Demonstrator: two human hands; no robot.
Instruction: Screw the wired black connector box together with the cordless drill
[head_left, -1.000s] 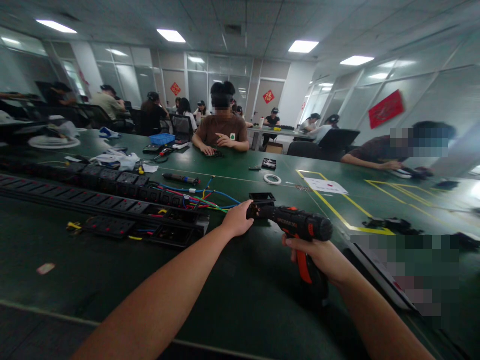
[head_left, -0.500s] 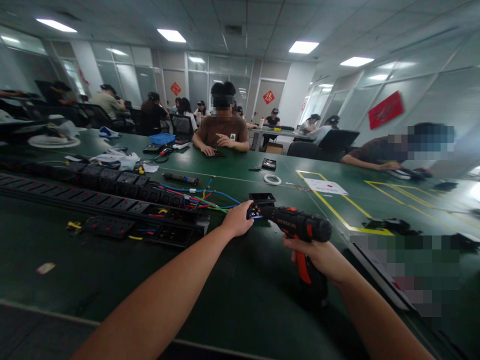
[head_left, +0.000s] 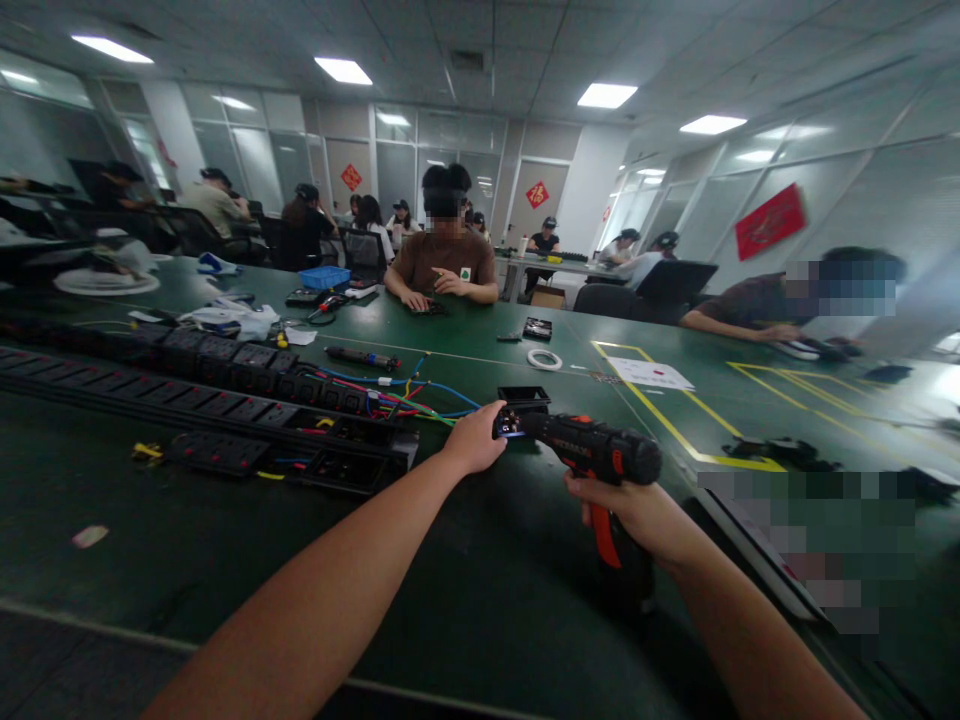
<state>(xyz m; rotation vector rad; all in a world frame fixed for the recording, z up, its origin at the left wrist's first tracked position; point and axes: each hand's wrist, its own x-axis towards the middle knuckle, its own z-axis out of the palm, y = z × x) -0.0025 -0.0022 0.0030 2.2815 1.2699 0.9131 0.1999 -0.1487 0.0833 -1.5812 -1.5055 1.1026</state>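
Observation:
My left hand (head_left: 478,440) is closed around a small dark part with a blue edge and shiny metal bits (head_left: 510,424); its exact kind is too small to tell. A black and orange cordless drill (head_left: 600,455) lies level in my right hand (head_left: 622,505), fingers wrapped round its grip. The drill's front end meets the part at my left fingers, and its tip is hard to make out. Just behind the part sits a black rectangular frame (head_left: 523,398). Blue, red and green wires (head_left: 420,400) run from the left up to my left hand.
Long black power strips (head_left: 187,390) with sockets stretch across the left of the green table (head_left: 420,600). Beyond them lie a dark screwdriver-like tool (head_left: 364,358) and a white ring (head_left: 544,359). A co-worker (head_left: 442,265) sits opposite, another person (head_left: 757,310) at the right.
The rear of the drill has dipped very slightly. Both hands otherwise keep their places and their grips.

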